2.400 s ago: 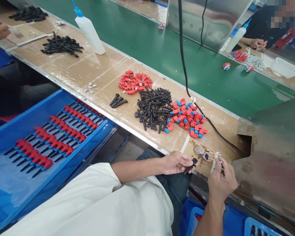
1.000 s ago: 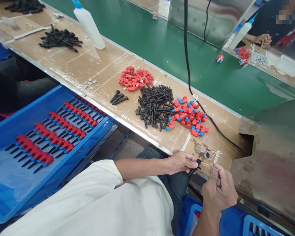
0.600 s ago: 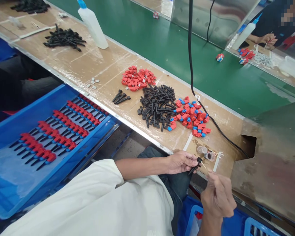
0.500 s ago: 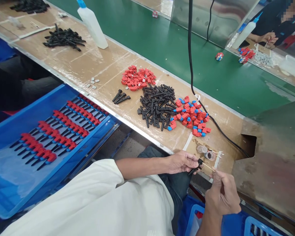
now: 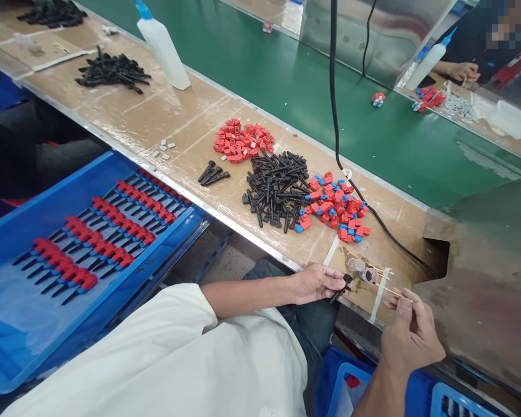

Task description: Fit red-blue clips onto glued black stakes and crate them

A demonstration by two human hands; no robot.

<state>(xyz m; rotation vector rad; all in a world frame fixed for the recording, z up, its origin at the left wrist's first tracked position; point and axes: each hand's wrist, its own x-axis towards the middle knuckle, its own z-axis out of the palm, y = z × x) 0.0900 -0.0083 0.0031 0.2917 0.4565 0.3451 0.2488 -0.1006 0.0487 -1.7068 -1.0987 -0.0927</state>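
Observation:
My left hand (image 5: 315,284) is closed on black plastic pegs (image 5: 340,289) with blocky heads, held over the table's front edge; their exact number is hard to make out. Between the fingertips of my right hand (image 5: 412,330) is a thin wooden stick (image 5: 389,289), its tip pointing left toward a small clear cup (image 5: 369,275) with something dark in it. A second small cup (image 5: 355,264) stands beside that one. Beyond my hands lie a pile of black pegs (image 5: 278,188), a pile of red-and-blue pieces (image 5: 338,208) and a pile of red pieces (image 5: 243,141).
A blue tray (image 5: 8,370) at the left holds rows of assembled red, blue and black pieces. A white bottle (image 5: 167,55) stands near the green belt (image 5: 260,75). A black cable (image 5: 335,116) hangs across the table. A co-worker's hand (image 5: 464,72) shows at the far right.
My right hand has moved right, drawing the stick away from the black pegs so its tip lies near the dark cup. My left hand has shifted slightly left, still holding the pegs.

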